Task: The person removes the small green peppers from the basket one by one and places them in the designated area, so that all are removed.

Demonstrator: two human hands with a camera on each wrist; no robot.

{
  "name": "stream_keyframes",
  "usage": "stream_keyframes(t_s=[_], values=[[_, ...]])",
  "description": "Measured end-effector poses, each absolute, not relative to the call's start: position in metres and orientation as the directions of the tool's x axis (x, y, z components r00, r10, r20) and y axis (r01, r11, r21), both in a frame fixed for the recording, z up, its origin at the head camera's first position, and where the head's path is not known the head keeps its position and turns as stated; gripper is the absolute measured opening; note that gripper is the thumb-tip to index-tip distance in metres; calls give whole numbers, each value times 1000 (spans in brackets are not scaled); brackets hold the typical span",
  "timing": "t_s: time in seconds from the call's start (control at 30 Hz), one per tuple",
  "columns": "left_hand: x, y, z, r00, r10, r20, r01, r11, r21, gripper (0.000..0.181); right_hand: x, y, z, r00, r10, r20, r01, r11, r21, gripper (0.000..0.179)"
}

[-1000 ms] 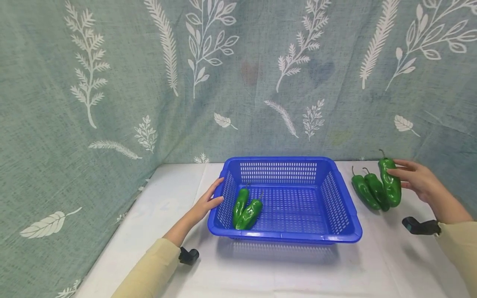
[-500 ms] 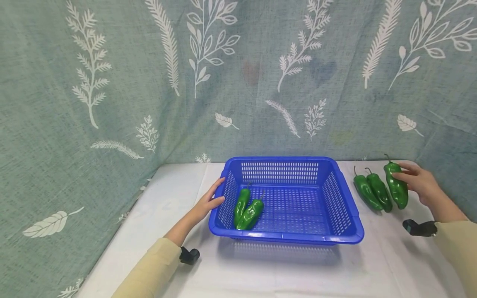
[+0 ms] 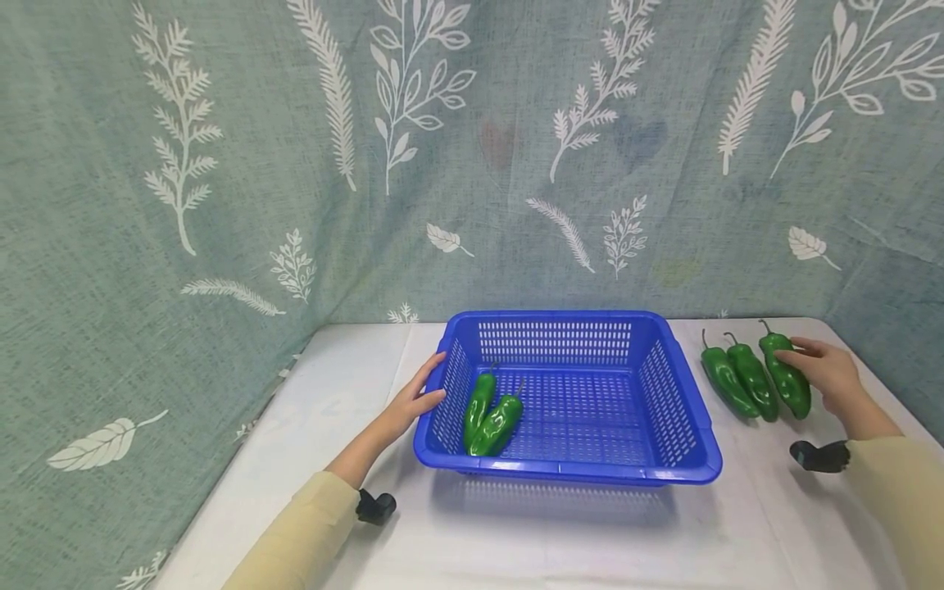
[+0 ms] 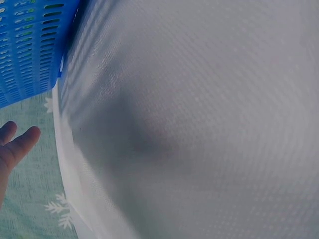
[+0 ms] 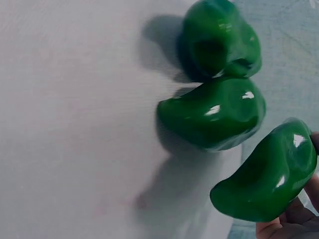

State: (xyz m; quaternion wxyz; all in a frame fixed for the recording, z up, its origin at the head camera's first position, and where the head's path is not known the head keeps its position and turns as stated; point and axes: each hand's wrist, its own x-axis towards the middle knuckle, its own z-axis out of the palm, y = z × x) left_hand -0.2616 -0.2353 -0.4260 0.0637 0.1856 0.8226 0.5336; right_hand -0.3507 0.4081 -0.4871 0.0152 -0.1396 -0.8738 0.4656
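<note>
My right hand (image 3: 829,375) holds a green pepper (image 3: 783,373) by its side, thumb and fingers around it, at the table's far right. In the right wrist view that pepper (image 5: 269,174) hangs close over the white cloth, its shadow set off from it. Just left of it lie two more green peppers, one in the middle (image 3: 752,381) and one outermost (image 3: 726,381), stems pointing away. My left hand (image 3: 398,406) is at the left rim of a blue plastic basket (image 3: 560,469), fingers extended. Inside, a slim pepper (image 3: 480,401) and a fuller pepper (image 3: 499,426) lie at the left.
A white cloth (image 3: 516,549) covers the table. Behind and to the left hangs a green curtain (image 3: 243,164) with white leaf prints, meeting the table's back edge. Black wrist cameras, left (image 3: 376,507) and right (image 3: 820,456), stick out near the sleeves.
My right hand has carried its pepper slightly right and lowered it toward the cloth, apart from the other two. My left hand has stayed at the basket rim.
</note>
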Motion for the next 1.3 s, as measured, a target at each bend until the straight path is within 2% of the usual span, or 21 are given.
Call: stream_keyframes(t_s=[0.2, 0.33, 0.57, 1.3], values=[[-251, -229, -410, -922, 378, 88, 232, 355, 906, 62, -316, 371, -442, -945, 271, -182, 302, 513, -804, 76], [-249, -228, -407, -916, 388, 99, 250, 360, 899, 63, -302, 358, -427, -943, 267, -200, 314, 510, -801, 71], [-264, -235, -427, -907, 403, 126, 268, 321, 908, 62, -306, 362, -437, -927, 282, -246, 361, 495, -790, 70], [-261, -234, -427, -908, 399, 130, 263, 301, 917, 62, -310, 374, -454, -918, 273, -287, 389, 484, -784, 69]])
